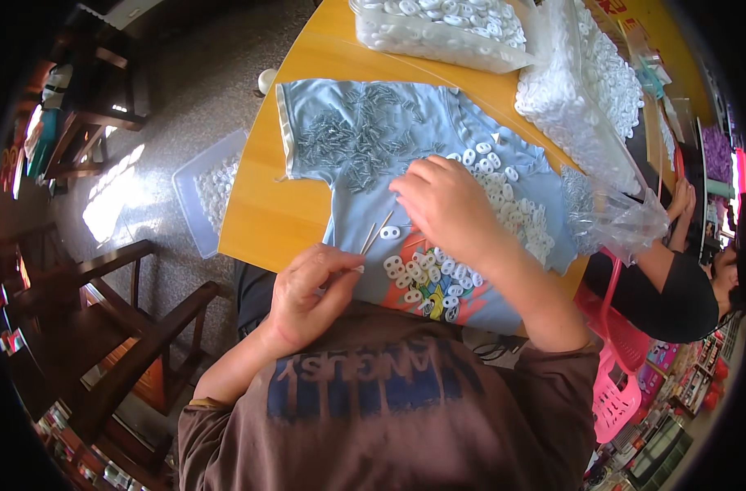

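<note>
A pale blue T-shirt (311,94) is spread on the table. My left hand (311,296) is closed at the shirt's near-left edge, thumb and fingertips pinched on a small white piece, mostly hidden. My right hand (448,204) reaches over the shirt, fingers curled down beside a heap of small grey, spring-like pieces (356,135); its fingertips are partly hidden. Two thin sticks (378,231) lie between my hands, beside a single white oval piece with two holes (390,232). More white two-hole pieces (422,270) cluster nearer me. Another pile of white pieces (516,213) lies right of my right hand.
A clear bin (438,49) of white pieces and a large plastic bag (581,90) of them stand at the back. A clear tub (194,209) sits low left of the yellow table (262,217). Wooden chairs (144,327) stand left. Another person's arm (659,262) and a pink chair (618,360) are right.
</note>
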Available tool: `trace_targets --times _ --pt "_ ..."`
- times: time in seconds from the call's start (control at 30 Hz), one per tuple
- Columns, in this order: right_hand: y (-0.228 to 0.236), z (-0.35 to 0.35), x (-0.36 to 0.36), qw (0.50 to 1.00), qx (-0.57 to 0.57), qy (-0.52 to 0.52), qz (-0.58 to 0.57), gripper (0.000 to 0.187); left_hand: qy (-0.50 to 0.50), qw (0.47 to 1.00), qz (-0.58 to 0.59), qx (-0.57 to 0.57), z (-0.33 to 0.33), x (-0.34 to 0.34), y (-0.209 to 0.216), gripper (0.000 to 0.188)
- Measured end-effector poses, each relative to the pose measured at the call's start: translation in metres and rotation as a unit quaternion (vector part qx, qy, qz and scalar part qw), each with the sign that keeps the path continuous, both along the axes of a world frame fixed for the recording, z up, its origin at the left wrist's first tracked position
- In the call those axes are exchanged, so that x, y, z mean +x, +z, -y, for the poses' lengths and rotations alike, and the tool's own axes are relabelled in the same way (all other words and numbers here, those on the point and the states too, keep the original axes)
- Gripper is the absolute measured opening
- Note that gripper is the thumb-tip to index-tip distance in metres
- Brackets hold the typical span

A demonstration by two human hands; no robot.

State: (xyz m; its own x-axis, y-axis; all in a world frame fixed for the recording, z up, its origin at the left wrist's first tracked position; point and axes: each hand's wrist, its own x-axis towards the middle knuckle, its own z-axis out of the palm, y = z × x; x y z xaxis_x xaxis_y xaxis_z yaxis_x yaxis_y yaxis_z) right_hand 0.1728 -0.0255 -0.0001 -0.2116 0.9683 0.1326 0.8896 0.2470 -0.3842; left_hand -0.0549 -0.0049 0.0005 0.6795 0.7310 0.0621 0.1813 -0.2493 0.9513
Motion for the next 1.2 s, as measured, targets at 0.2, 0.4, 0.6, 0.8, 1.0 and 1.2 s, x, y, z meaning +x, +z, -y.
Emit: trace_targets --times 0.2,0.4,0.6,0.8,1.0,1.2 --pt "0.005 -0.010 0.006 0.992 -0.095 -0.022 -0.077 0.011 0.052 0.904 0.081 -0.416 0.002 -0.006 0.018 0.015" --pt "-0.001 -0.009 0.003 1.000 -0.008 -0.015 -0.021 0.008 0.060 0.867 0.161 -0.468 -0.005 -0.011 0.022 0.015" --pt "0.035 0.005 -0.015 0.928 -0.148 -0.115 -0.323 0.005 0.050 0.828 0.217 -0.515 -0.006 -0.013 0.034 0.017" --pt "0.065 0.033 -0.039 0.858 -0.138 -0.047 -0.493 0.029 0.042 0.860 0.194 -0.470 -0.002 -0.008 0.049 0.016" --pt "0.065 0.040 -0.046 0.824 -0.134 -0.024 -0.550 0.038 0.017 0.907 0.189 -0.375 0.002 -0.003 0.050 0.016" --pt "0.061 0.040 -0.049 0.834 -0.090 -0.030 -0.543 0.038 0.004 0.931 0.192 -0.311 0.003 -0.003 0.046 0.017"
